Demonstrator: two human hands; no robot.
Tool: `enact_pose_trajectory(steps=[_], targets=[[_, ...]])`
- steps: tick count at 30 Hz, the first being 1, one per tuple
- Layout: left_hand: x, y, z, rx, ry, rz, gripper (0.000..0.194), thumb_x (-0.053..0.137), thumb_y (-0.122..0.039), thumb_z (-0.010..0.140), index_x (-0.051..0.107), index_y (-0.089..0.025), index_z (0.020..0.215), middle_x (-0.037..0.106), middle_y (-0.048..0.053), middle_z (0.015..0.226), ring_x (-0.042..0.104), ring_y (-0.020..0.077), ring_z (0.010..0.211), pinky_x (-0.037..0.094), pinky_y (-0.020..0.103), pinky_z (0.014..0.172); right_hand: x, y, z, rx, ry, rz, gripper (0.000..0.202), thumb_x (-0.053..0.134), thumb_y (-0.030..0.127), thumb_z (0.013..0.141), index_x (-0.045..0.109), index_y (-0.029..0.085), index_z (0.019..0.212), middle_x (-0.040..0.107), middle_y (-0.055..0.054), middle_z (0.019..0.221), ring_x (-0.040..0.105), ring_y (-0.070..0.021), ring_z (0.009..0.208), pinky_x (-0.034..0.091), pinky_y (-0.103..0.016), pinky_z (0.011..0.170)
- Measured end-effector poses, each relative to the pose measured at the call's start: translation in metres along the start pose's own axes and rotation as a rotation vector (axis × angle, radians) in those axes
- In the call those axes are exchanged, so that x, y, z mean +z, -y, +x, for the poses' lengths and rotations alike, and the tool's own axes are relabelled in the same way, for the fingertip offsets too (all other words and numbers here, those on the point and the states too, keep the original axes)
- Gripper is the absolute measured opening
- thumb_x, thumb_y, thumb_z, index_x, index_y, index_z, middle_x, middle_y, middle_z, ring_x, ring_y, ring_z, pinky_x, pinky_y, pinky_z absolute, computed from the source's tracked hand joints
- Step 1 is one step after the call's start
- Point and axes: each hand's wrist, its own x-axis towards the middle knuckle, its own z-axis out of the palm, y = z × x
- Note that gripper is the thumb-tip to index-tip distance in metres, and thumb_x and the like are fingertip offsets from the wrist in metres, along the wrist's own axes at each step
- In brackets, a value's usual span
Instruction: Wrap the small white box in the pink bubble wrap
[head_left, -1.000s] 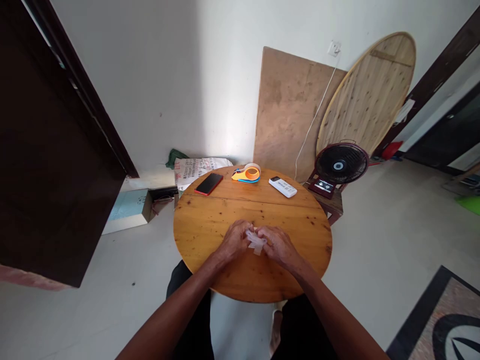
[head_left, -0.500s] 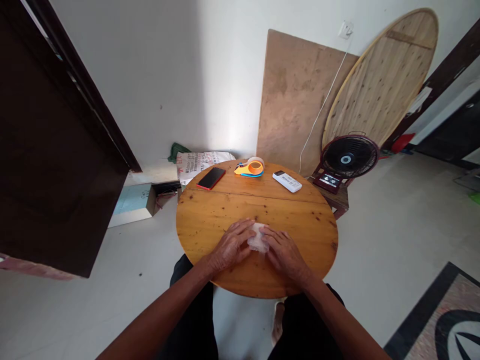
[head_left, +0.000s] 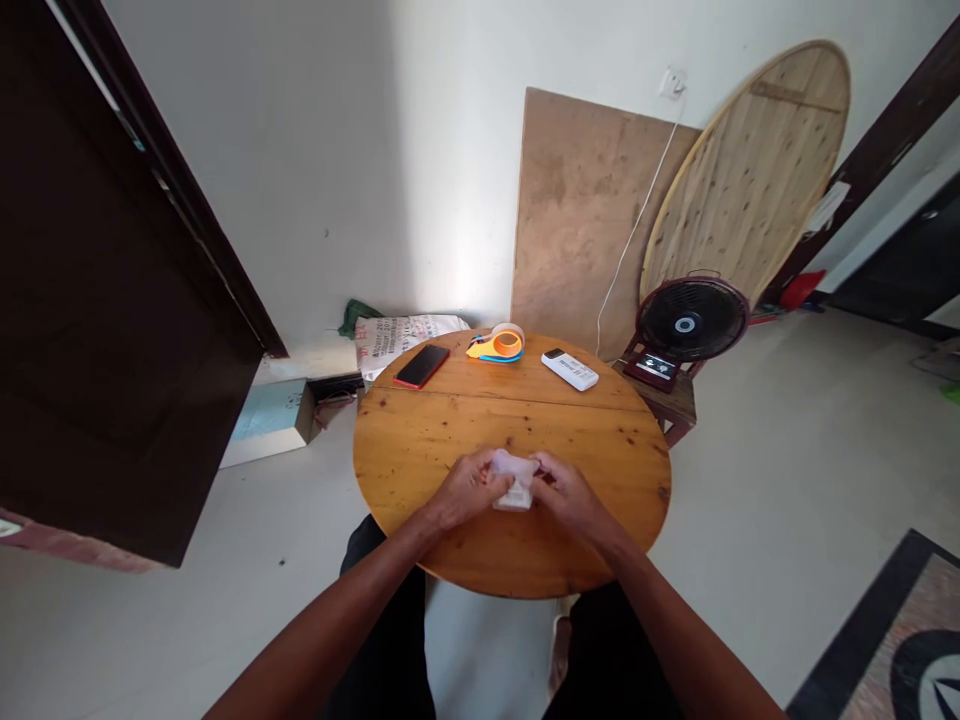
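Note:
Between my hands, near the front of the round wooden table, is a small white packet with a translucent whitish wrapping sheet at its far end. My left hand is closed, pinching the sheet at its left side, with the thumb over the packet. On the right, the fingers of my right hand pinch the opposite edge of the sheet. Whatever lies inside the packet is hidden.
Along the table's far side lie a red-edged phone, an orange and blue tape dispenser and a white remote control. A fan stands on a stool beyond the right edge. A printed sack sits behind the table.
My fingers lay flat over the packet before; now they are curled and pinch the wrapping sheet, which is lifted and spread at the far end. The camera view has shifted slightly.

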Motion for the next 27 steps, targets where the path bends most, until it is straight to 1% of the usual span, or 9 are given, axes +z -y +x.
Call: enact_pose_trajectory(steps=[4, 8, 11, 13, 15, 17, 20, 23, 27], targets=[[0.004, -0.001, 0.004, -0.148, 0.023, -0.061, 0.025, 0.058, -0.036, 0.08, 0.067, -0.013, 0.079, 0.062, 0.0, 0.067, 0.055, 0.0135, 0.062, 0.042, 0.021, 0.057, 0.002, 0.003, 0.002, 0.248, 0.026, 0.265, 0.024, 0.049, 0.038, 0.086, 0.06, 0.018, 0.088, 0.062, -0.001, 0.078, 0.057, -0.0139, 0.066, 0.047, -0.024, 0.056], [0.008, -0.005, 0.006, -0.199, 0.097, -0.392, 0.038, 0.062, -0.044, 0.078, 0.065, -0.013, 0.099, 0.068, 0.005, 0.087, 0.062, 0.0165, 0.075, 0.048, 0.026, 0.069, 0.011, -0.001, 0.005, 0.367, -0.052, 0.342, 0.029, 0.052, 0.045, 0.082, 0.058, 0.017, 0.081, 0.056, 0.002, 0.063, 0.05, -0.0114, 0.051, 0.041, -0.023, 0.044], [0.008, -0.01, 0.005, -0.23, 0.136, -0.563, 0.053, 0.075, -0.04, 0.067, 0.06, -0.013, 0.11, 0.068, 0.008, 0.1, 0.064, 0.0188, 0.084, 0.049, 0.029, 0.075, 0.012, -0.002, 0.006, 0.379, -0.066, 0.357, 0.033, 0.05, 0.049, 0.083, 0.059, 0.017, 0.08, 0.056, 0.002, 0.059, 0.05, -0.0116, 0.048, 0.042, -0.023, 0.043], [0.008, -0.012, 0.005, -0.243, 0.113, -0.606, 0.057, 0.078, -0.038, 0.063, 0.058, -0.013, 0.11, 0.068, 0.009, 0.1, 0.064, 0.0187, 0.084, 0.05, 0.029, 0.074, 0.01, 0.0, 0.002, 0.388, -0.088, 0.389, 0.036, 0.05, 0.05, 0.084, 0.058, 0.017, 0.095, 0.059, 0.001, 0.064, 0.054, -0.0129, 0.05, 0.044, -0.024, 0.046], [0.007, -0.012, 0.005, -0.262, 0.093, -0.645, 0.057, 0.08, -0.036, 0.061, 0.058, -0.012, 0.109, 0.067, 0.009, 0.101, 0.064, 0.0185, 0.084, 0.05, 0.029, 0.073, 0.007, 0.004, -0.004, 0.373, -0.096, 0.45, 0.044, 0.055, 0.048, 0.081, 0.05, 0.019, 0.115, 0.065, -0.002, 0.08, 0.061, -0.0153, 0.062, 0.05, -0.027, 0.053], [0.006, -0.012, 0.005, -0.293, 0.089, -0.668, 0.058, 0.081, -0.034, 0.06, 0.058, -0.012, 0.108, 0.067, 0.009, 0.102, 0.063, 0.0188, 0.085, 0.05, 0.029, 0.073, 0.006, 0.009, -0.01, 0.309, -0.062, 0.508, 0.054, 0.063, 0.043, 0.077, 0.043, 0.023, 0.123, 0.065, -0.006, 0.103, 0.065, -0.0181, 0.081, 0.054, -0.031, 0.067], [0.003, -0.012, 0.006, -0.335, 0.104, -0.654, 0.057, 0.081, -0.034, 0.06, 0.06, -0.012, 0.108, 0.067, 0.009, 0.103, 0.063, 0.0188, 0.085, 0.049, 0.028, 0.073, 0.008, 0.014, -0.015, 0.22, 0.029, 0.465, 0.044, 0.066, 0.037, 0.077, 0.049, 0.025, 0.116, 0.063, -0.006, 0.112, 0.062, -0.0198, 0.097, 0.051, -0.034, 0.083], [0.003, -0.012, 0.008, -0.372, 0.052, -0.634, 0.051, 0.078, -0.037, 0.062, 0.062, -0.012, 0.103, 0.068, 0.008, 0.097, 0.062, 0.0171, 0.081, 0.048, 0.026, 0.071, 0.012, 0.015, -0.015, 0.212, 0.066, 0.389, 0.031, 0.063, 0.037, 0.079, 0.056, 0.023, 0.105, 0.065, -0.003, 0.098, 0.063, -0.019, 0.091, 0.05, -0.033, 0.081], [0.009, -0.011, 0.011, -0.43, -0.08, -0.62, 0.039, 0.073, -0.042, 0.064, 0.065, -0.01, 0.086, 0.066, 0.003, 0.073, 0.057, 0.0128, 0.061, 0.043, 0.023, 0.058, 0.016, 0.011, -0.015, 0.22, 0.085, 0.457, 0.033, 0.066, 0.039, 0.076, 0.054, 0.024, 0.103, 0.065, -0.002, 0.094, 0.062, -0.0185, 0.087, 0.05, -0.031, 0.076]])
